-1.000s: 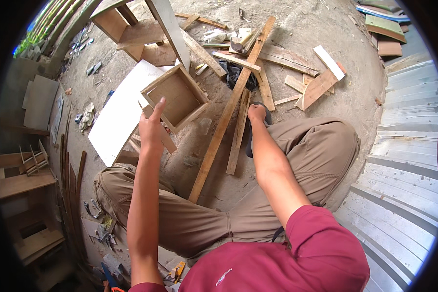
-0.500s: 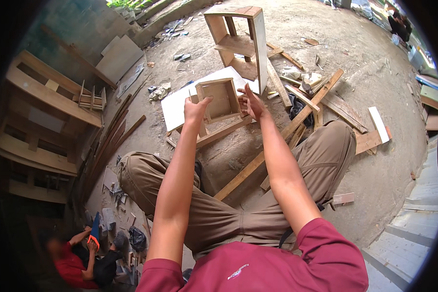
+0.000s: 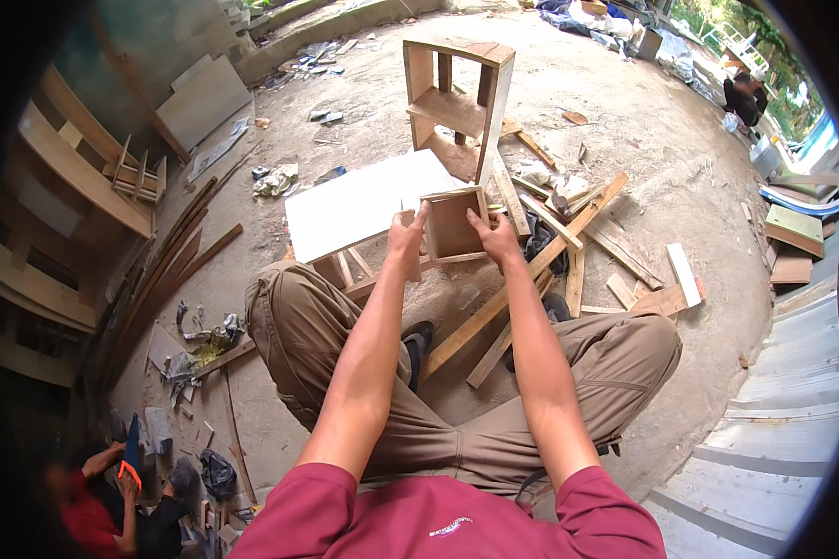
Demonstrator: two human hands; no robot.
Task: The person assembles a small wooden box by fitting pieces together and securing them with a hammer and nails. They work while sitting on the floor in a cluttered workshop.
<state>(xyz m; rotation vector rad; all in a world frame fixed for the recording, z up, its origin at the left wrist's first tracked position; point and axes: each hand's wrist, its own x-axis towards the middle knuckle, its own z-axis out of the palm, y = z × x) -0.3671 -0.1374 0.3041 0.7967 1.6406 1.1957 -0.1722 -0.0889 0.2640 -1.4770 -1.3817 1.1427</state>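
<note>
Between my hands is a small open wooden box (image 3: 459, 228), shallow like a drawer, tilted with its hollow side toward me. My left hand (image 3: 407, 238) grips its left edge, thumb up. My right hand (image 3: 497, 238) is closed on its right edge. Just behind and left of the box, a white panel (image 3: 359, 207) lies over a low wooden frame with slats (image 3: 352, 268) beneath. Past the box stands an upright wooden shelf frame (image 3: 452, 114) with two openings.
Loose wooden battens (image 3: 569, 244) lie crossed to the right of my feet, with a white strip (image 3: 683, 275) beyond. Wooden furniture panels (image 3: 79, 168) stand on the left. At lower left a person (image 3: 103, 508) holds a saw (image 3: 131, 456). Corrugated metal sheeting (image 3: 764, 438) lies at right.
My right hand, open beside the box before, has closed on its right edge. The box has turned and come nearer to me. The whole view has shifted.
</note>
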